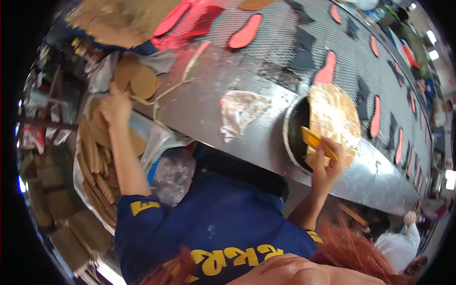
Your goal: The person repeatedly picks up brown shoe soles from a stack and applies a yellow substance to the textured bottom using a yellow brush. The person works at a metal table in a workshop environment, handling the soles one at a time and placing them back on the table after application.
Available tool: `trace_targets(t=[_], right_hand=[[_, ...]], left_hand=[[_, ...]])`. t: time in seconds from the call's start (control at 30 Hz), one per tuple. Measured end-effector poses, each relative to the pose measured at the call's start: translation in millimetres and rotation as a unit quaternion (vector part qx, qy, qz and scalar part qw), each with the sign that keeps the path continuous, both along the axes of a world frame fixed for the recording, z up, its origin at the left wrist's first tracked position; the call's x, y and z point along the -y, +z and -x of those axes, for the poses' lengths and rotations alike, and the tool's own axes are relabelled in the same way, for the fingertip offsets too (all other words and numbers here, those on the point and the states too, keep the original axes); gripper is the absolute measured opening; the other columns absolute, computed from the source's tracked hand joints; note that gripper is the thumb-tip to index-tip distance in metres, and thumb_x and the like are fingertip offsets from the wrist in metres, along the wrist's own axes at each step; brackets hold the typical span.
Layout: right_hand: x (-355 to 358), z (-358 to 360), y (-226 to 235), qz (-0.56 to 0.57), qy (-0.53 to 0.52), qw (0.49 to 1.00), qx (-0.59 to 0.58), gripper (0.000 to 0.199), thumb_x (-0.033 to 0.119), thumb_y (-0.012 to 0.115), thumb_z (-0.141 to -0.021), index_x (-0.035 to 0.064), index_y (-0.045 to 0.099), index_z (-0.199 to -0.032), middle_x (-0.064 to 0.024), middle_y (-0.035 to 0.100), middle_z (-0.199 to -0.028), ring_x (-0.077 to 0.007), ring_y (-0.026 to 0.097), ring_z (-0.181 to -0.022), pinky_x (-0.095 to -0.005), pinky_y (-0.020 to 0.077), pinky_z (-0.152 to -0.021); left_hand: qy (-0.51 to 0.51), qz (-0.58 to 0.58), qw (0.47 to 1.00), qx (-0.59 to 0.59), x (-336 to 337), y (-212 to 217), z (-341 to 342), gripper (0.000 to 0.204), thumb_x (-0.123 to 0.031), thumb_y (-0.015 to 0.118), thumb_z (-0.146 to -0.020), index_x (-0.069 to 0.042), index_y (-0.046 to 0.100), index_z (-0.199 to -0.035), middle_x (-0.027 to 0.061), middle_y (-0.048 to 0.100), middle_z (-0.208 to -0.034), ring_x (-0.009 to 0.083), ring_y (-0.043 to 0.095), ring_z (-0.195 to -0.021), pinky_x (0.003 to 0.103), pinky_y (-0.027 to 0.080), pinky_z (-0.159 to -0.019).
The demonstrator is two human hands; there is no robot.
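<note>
My right hand (327, 164) grips a flat yellow tool (319, 142), perhaps a spreader or brush handle. The tool crosses the mouth of a round metal pot (288, 128) and the edge of a tan board (336, 114), shiny and crusted, that partly covers the pot. Out to the left, my left hand (115, 105) has its fingers closed at the lower edge of a tan insole-shaped piece (127, 69); the fingertips are small and blurred. Below that hand, many similar tan pieces (95, 156) stand packed in a container lined with white material.
A stained cloth (242, 111) lies on the metal table (204, 114). Beyond it, a mesh conveyor (280, 33) carries pink insoles (245, 31) and black cut pieces (304, 50). A thin tan strip (166, 90) lies at the left. Cardboard boxes (57, 204) stand lower left; another person (399, 244) is lower right.
</note>
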State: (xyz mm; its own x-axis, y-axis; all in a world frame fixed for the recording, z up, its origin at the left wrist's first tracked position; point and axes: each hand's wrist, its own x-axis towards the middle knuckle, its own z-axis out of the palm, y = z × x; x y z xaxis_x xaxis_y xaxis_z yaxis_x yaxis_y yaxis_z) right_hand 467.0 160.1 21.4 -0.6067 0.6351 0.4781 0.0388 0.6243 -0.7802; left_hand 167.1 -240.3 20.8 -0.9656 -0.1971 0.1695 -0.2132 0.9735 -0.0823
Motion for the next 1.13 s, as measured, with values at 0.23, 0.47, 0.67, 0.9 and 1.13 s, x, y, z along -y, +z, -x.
trace_targets(t=[0.23,0.47,0.67,0.9,1.13], right_hand=[[15,11,4,-0.045,-0.035,0.998,0.021,0.019,-0.005,0.063,-0.075,0.0045,0.067,-0.092,-0.0107,0.059,-0.082,-0.0251,0.058,-0.077,-0.0337,0.0461,-0.070],[11,26,-15,-0.195,-0.003,0.980,0.046,0.020,-0.004,0.065,-0.068,0.0070,0.067,-0.086,-0.0061,0.056,-0.071,-0.0243,0.051,-0.069,-0.0352,0.0413,-0.065],[12,24,-13,-0.148,0.000,0.988,0.042,0.017,-0.004,0.065,-0.069,0.0057,0.066,-0.083,-0.0079,0.055,-0.070,-0.0252,0.050,-0.066,-0.0350,0.0397,-0.063],[20,22,-24,0.142,0.019,0.989,-0.032,0.010,-0.002,0.064,-0.082,0.0004,0.066,-0.092,-0.0051,0.059,-0.075,-0.0140,0.058,-0.063,-0.0254,0.0408,-0.052],[13,22,-16,0.418,0.075,0.874,-0.237,0.018,0.007,0.057,-0.091,-0.0024,0.059,-0.106,-0.0153,0.063,-0.090,-0.0178,0.063,-0.065,-0.0259,0.0531,-0.062]], left_hand=[[-0.001,-0.034,0.998,0.061,76,-31,83,0.063,-0.045,0.059,-0.085,-0.004,0.048,-0.132,0.0192,0.059,-0.123,0.0351,0.054,-0.116,0.047,0.042,-0.095],[-0.047,-0.108,0.991,-0.070,91,-30,79,0.042,-0.037,0.071,-0.077,-0.006,0.067,-0.105,0.0144,0.066,-0.111,0.0320,0.063,-0.099,0.039,0.049,-0.080],[-0.094,-0.118,0.947,-0.285,69,9,35,0.029,-0.024,0.068,-0.083,0.003,0.062,-0.093,0.0176,0.064,-0.092,0.0336,0.062,-0.085,0.039,0.048,-0.076],[-0.295,-0.398,0.716,-0.492,-14,68,1,0.043,-0.020,0.063,-0.089,0.007,0.042,-0.115,0.0195,0.054,-0.111,0.0251,0.059,-0.095,0.041,0.051,-0.080],[-0.335,-0.885,0.255,0.199,-117,68,-39,0.051,-0.032,0.040,-0.097,-0.006,0.031,-0.140,0.0157,0.049,-0.130,0.0289,0.057,-0.106,0.045,0.057,-0.066]])
